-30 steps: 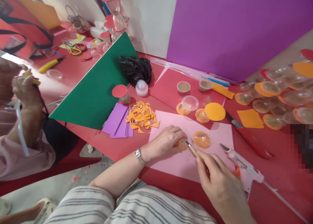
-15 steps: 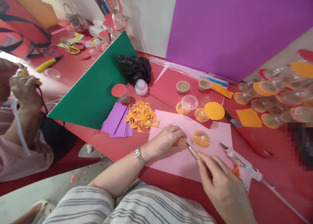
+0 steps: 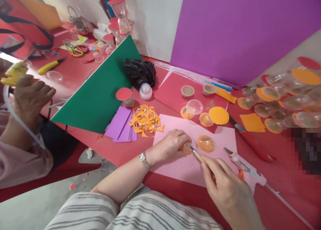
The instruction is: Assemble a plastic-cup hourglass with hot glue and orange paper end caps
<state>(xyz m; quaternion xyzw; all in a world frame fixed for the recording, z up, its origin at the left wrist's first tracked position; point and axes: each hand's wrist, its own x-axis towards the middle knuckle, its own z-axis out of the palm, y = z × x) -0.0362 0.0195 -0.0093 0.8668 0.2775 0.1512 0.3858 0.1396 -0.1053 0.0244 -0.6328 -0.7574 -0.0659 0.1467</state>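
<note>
My left hand (image 3: 173, 143) is closed round a small clear plastic cup (image 3: 187, 147) with orange at its base, holding it down on a pink sheet (image 3: 173, 173). In my right hand (image 3: 225, 183) is a slim wooden-handled tool (image 3: 198, 155); its dark metal tip touches or nearly touches the cup's top. Whether that tip is a blade or a point, I cannot tell. Just right of the cup lies another clear cup on an orange disc (image 3: 207, 143). A pale glue gun (image 3: 244, 166) rests right of it, its nozzle towards the upper left.
Orange paper scraps (image 3: 145, 121) and purple cards (image 3: 120, 124) lie left of the sheet. Behind them stand a green board (image 3: 100, 96) and a black plastic bag (image 3: 140, 73). Cup stacks (image 3: 283, 99) crowd the right. At far left, a co-worker's hand (image 3: 32, 96) holds a yellow glue gun (image 3: 15, 74).
My hands keep nearly the same pose at the cup. The co-worker's hand has shifted, and more of the yellow glue gun shows. The whole view has shifted slightly.
</note>
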